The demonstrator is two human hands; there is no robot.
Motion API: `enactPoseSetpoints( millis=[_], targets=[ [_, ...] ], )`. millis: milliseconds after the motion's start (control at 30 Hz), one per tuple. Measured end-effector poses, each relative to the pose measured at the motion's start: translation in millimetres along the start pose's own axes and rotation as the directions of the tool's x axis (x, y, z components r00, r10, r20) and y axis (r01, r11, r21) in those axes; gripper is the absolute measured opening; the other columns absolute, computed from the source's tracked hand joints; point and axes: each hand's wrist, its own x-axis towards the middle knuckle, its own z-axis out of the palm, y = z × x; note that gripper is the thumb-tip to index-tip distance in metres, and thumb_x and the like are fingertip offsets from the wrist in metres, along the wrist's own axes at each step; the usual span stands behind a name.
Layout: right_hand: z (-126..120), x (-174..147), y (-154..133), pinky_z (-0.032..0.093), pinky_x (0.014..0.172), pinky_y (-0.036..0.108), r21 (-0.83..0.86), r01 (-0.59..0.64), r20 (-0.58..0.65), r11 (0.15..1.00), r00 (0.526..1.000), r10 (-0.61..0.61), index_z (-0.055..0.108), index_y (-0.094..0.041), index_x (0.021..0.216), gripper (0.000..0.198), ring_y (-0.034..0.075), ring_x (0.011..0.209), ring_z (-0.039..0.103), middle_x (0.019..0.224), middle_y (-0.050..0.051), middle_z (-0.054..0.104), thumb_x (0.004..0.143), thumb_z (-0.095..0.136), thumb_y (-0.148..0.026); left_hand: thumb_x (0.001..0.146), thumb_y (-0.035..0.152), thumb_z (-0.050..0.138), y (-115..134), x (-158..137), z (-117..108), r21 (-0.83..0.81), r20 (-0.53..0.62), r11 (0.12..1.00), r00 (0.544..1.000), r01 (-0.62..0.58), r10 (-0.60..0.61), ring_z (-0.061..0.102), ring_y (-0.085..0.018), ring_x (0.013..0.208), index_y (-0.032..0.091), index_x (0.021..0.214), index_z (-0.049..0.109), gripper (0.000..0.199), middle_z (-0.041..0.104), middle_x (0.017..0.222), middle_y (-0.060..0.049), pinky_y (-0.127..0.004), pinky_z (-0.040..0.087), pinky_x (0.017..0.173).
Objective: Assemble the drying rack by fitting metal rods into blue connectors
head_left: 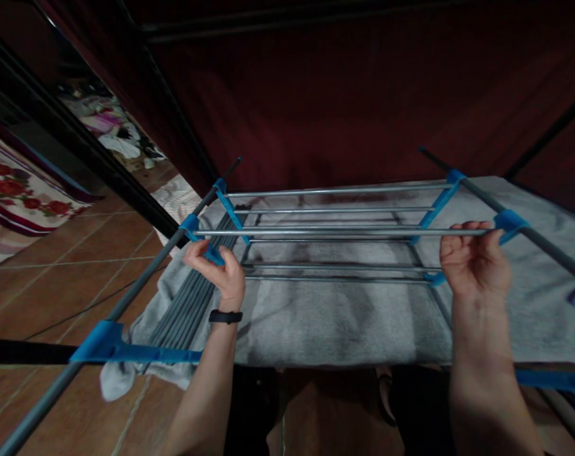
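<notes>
A rack of grey metal tubes with blue plastic brackets stands before me, partly assembled. My left hand (218, 272), with a black wristband (225, 316), is curled at the left blue bracket (189, 225), thumb and fingers on either side of its lower part. On the right, my right hand (476, 263) has its palm turned up and its fingers hooked over the front metal tube (344, 232). That tube spans between the left bracket and the right blue bracket (510, 223). Further tubes (339, 190) cross behind and below it.
A grey cloth (325, 329) lies under the rack. A bundle of loose grey tubes (192, 304) rests on its left side. Another blue bracket (102, 342) sits on the near left upright. Dark red panels (344, 95) rise behind; tiled floor (102, 266) shows left.
</notes>
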Motion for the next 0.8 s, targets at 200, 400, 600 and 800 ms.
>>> enactPoseSetpoints(
  millis=[200,400,600,800],
  targets=[
    [1.6,-3.0,0.0,0.065,0.080,0.027,-0.045,-0.008,0.030,0.999,1.000,0.009,0.072,-0.018,0.085,0.016,0.014,0.083,0.075,0.082,-0.002,0.074,0.093,0.070,-0.032,0.077,0.019,0.050,-39.4,-4.5,-8.5,-0.010,-0.090,0.930,0.926,0.368,-0.367,0.054,-0.021,0.101,0.023,0.098,0.043,0.022,0.053,0.105,-0.007,-0.040,0.046,0.095],
    [4.7,-3.1,2.5,0.064,0.082,0.029,0.011,0.007,-0.049,1.000,0.999,-0.007,0.072,-0.018,0.083,0.014,0.013,0.085,0.073,0.083,-0.002,0.073,0.091,0.072,-0.030,0.075,0.019,0.053,-38.6,-15.0,-15.0,-0.009,0.050,0.918,0.917,0.396,-0.395,0.055,-0.021,0.097,0.023,0.095,0.047,0.021,0.056,0.100,-0.006,-0.038,0.046,0.089],
    [2.2,-1.8,4.3,0.063,0.081,0.028,0.039,-0.007,0.006,0.999,1.000,0.006,0.071,-0.017,0.085,0.019,0.013,0.085,0.073,0.083,0.000,0.072,0.096,0.064,-0.031,0.079,0.021,0.055,13.7,-40.0,-41.2,-0.044,0.086,0.913,0.912,0.405,-0.401,0.058,-0.019,0.096,0.021,0.100,0.053,0.021,0.058,0.103,-0.005,-0.034,0.047,0.083],
    [0.1,-0.1,5.4,0.062,0.082,0.029,0.064,-0.038,0.004,0.997,0.999,0.038,0.069,-0.017,0.085,0.023,0.015,0.089,0.071,0.086,0.001,0.070,0.097,0.063,-0.035,0.084,0.018,0.048,87.4,26.3,-24.5,-0.136,0.042,0.970,0.980,0.200,-0.196,0.060,-0.018,0.102,0.019,0.108,0.052,0.025,0.060,0.109,-0.006,-0.032,0.049,0.087]
  ],
)
